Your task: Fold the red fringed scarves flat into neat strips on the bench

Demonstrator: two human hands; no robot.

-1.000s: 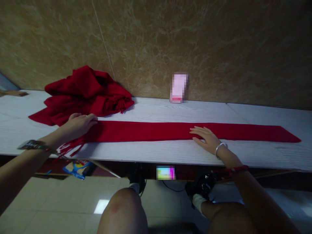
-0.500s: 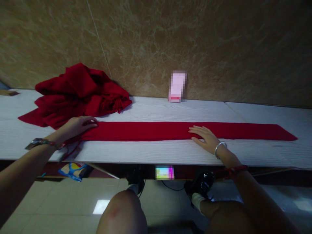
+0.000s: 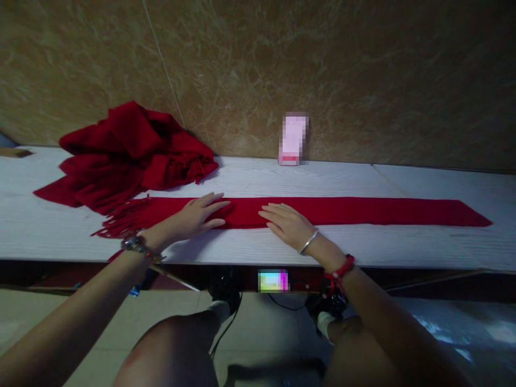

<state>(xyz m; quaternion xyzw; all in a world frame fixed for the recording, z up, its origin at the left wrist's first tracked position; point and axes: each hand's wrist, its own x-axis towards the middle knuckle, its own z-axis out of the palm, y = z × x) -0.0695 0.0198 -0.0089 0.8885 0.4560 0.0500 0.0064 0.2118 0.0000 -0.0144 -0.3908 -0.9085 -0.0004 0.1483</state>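
Note:
A long red scarf (image 3: pixel 374 211) lies flat as a narrow strip along the white wood-grain table, its fringed end at the left and a pointed end at the right. On its left half rests my left hand (image 3: pixel 201 214), palm down with fingers spread. My right hand (image 3: pixel 285 220) lies flat on the strip near the middle, fingers stretched toward the left hand. Both hands touch the cloth without gripping it. Behind my left hand a bunched red cloth (image 3: pixel 133 153) with fringe is heaped against the wall.
A pink, blurred-out object (image 3: pixel 293 138) leans upright on the brown marbled wall (image 3: pixel 363 70). The white table (image 3: pixel 342 250) has its front edge just before my knees. Under it are a bright pixelated item (image 3: pixel 273 280) and a black cable (image 3: pixel 288 308). A small brown block (image 3: pixel 15 152) sits far left.
My left hand has slid right along the scarf, uncovering its fringed end. My right hand has moved left, so the hands are closer together. The heaped cloth stays put.

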